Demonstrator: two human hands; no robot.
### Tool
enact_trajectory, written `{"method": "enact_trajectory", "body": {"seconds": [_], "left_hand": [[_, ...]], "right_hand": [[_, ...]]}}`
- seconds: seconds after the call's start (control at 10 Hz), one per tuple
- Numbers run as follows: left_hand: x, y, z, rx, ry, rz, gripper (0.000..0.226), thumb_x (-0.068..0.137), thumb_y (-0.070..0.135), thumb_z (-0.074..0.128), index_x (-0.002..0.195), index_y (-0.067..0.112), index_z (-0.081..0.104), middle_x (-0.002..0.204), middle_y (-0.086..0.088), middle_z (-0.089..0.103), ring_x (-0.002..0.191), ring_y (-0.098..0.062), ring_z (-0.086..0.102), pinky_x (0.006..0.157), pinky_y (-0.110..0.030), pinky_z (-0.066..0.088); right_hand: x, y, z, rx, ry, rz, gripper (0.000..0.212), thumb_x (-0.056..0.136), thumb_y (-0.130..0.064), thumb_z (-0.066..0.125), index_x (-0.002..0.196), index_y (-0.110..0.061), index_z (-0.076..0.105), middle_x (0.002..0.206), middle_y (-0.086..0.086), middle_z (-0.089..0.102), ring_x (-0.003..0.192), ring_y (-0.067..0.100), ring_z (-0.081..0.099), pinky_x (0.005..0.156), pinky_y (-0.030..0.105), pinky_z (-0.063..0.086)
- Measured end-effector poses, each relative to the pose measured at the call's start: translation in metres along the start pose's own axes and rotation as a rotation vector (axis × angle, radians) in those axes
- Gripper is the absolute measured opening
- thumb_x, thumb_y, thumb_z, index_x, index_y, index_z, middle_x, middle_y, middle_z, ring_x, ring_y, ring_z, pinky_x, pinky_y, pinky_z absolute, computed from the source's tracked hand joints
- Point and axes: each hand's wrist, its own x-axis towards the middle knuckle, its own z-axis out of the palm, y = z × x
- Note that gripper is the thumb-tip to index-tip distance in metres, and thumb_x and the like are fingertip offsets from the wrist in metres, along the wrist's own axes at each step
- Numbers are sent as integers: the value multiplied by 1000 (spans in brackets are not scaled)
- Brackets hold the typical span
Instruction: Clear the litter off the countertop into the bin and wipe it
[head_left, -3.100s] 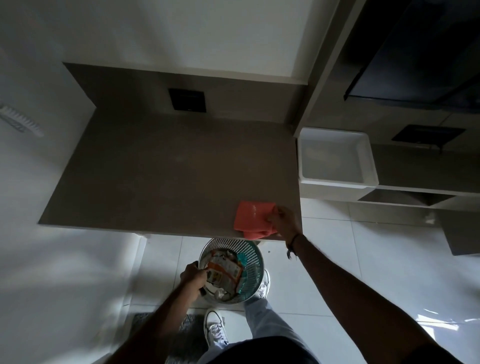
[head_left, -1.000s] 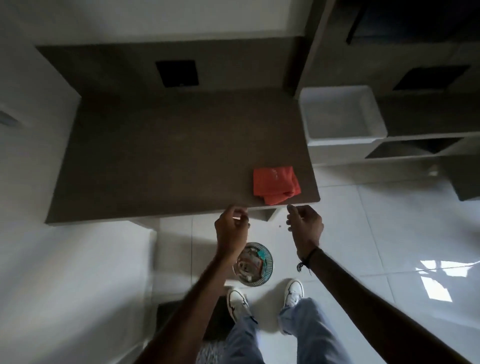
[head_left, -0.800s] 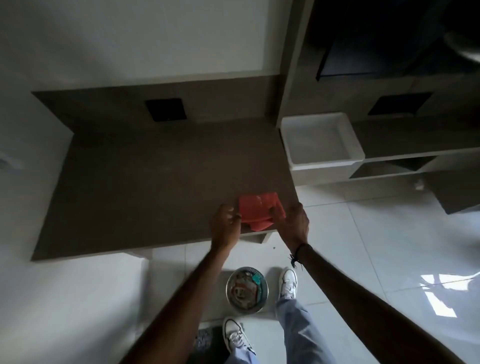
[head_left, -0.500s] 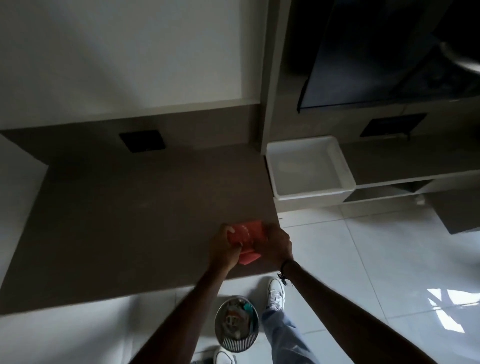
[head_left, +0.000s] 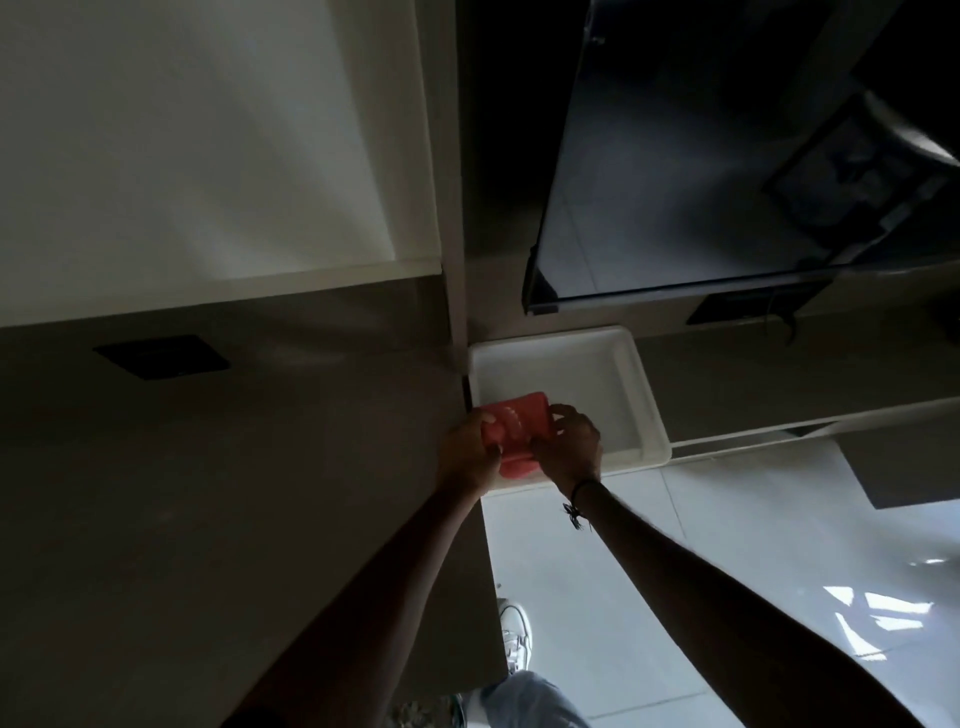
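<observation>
A folded red cloth (head_left: 519, 423) is held up between both hands, in front of the near left part of a white tub (head_left: 631, 374). My left hand (head_left: 470, 449) grips the cloth's left side and my right hand (head_left: 571, 447) grips its right side. The brown countertop (head_left: 234, 493) spreads to the left and below the hands, and I see no litter on it. The bin is out of view.
The white tub sits just right of the countertop's right edge. A dark wall plate (head_left: 161, 356) is set in the backsplash. A large dark screen (head_left: 701, 156) hangs above the tub. A glossy tiled floor (head_left: 753, 571) and my white shoe (head_left: 517, 639) lie to the right.
Both hands took the red cloth off the counter's near right corner and lifted it up and right, in front of the tub. The view tilted up, and the bin dropped out of sight.
</observation>
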Motion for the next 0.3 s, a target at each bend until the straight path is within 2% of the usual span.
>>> {"method": "enact_trajectory", "body": {"seconds": [0.1,0.2,0.3], "left_hand": [[24,1,16,283,-103,83,41,87,18,62,127,19,58,129,-8,66,118,-30,61,105,-37,45],[23,0,18,402,-145,124,39,89,21,60,128,19,59,137,-10,56,126,-30,51,108,-40,41],[20,-9,15,413,-130,190,33,87,18,60,119,16,64,131,-11,58,122,-31,53,105,-41,43]], "right_hand": [[38,13,2,-22,8,24,51,64,-22,72,115,-21,66,103,8,74,94,27,70,84,40,58],[49,23,8,-84,-54,29,48,68,-22,73,115,-18,66,104,9,76,100,28,70,88,39,56],[49,26,4,-63,-57,37,46,71,-24,74,116,-17,65,106,10,76,103,28,69,91,37,54]]}}
